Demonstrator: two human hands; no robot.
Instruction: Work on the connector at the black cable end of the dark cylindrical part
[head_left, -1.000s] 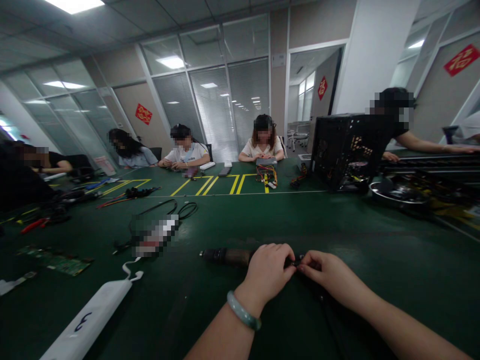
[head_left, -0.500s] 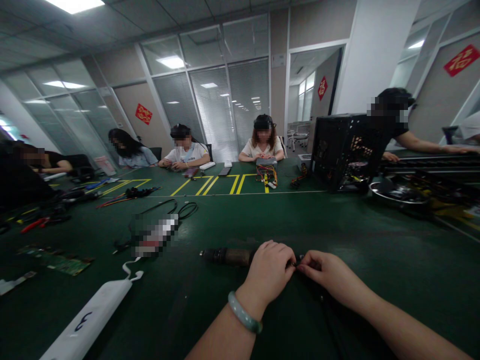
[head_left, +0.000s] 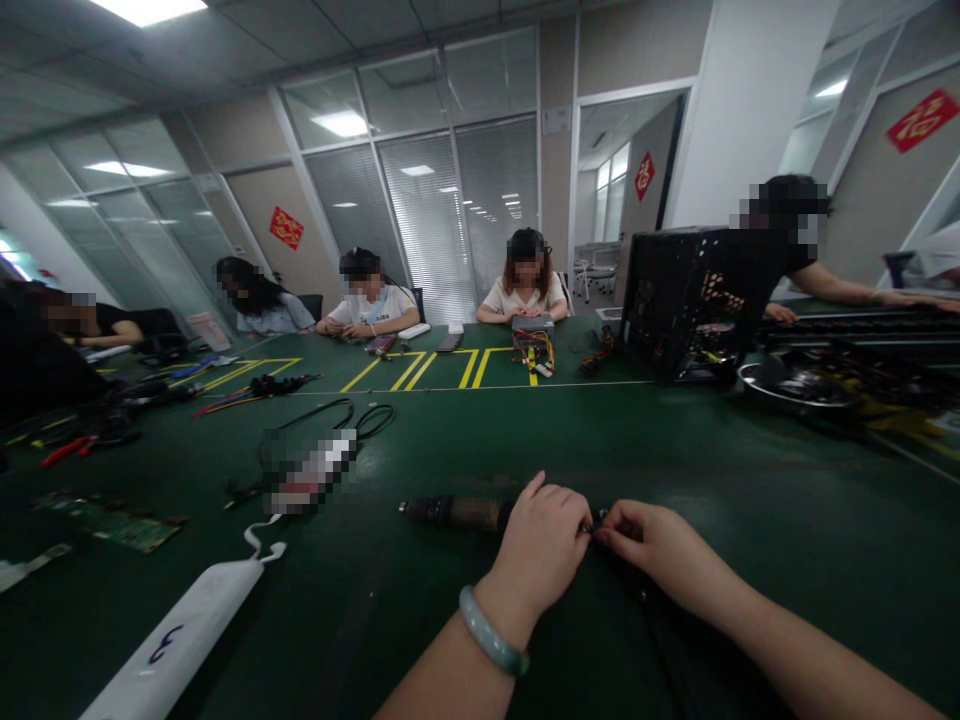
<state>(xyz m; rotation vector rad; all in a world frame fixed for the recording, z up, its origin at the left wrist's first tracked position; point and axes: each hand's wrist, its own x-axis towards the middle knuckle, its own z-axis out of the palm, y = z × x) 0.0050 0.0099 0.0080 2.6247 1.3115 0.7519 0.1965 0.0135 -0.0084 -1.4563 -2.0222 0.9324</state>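
Head cam: L hand [head_left: 536, 545] and R hand [head_left: 656, 545] close together, lower ctr-right of frame, fingertips meeting at the R end of a dark tool [head_left: 474, 513]. L hand curled over that end, fingers closed on it, pale green bangle [head_left: 482, 634] at the wrist. R hand just beside, thumb and forefinger pinching a small dark bit [head_left: 598, 520], too small and shaded to tell what. Tool lying flat on the green desk [head_left: 405, 620], metal tip toward L of frame, brownish grip mid-length, rear hidden under L hand.

Lower L: white pwr strip [head_left: 180, 635] w/ black mark, short white lead at its upper end. Just above, pixelated item [head_left: 311, 475], details n/a. Far L: green PCB [head_left: 112, 522]; higher up, red-handled pliers [head_left: 69, 450] near dark cables. Mid-frame, far side: yellow tape lines [head_left: 411, 371], PSU [head_left: 534, 324] w/ coloured wires, right by a seated co-worker [head_left: 517, 298]. Mid-R: black PC case [head_left: 667, 310], upright, round metal tray [head_left: 784, 400] near its base. Behind the case, another person [head_left: 806, 275], arm stretched toward R edge.
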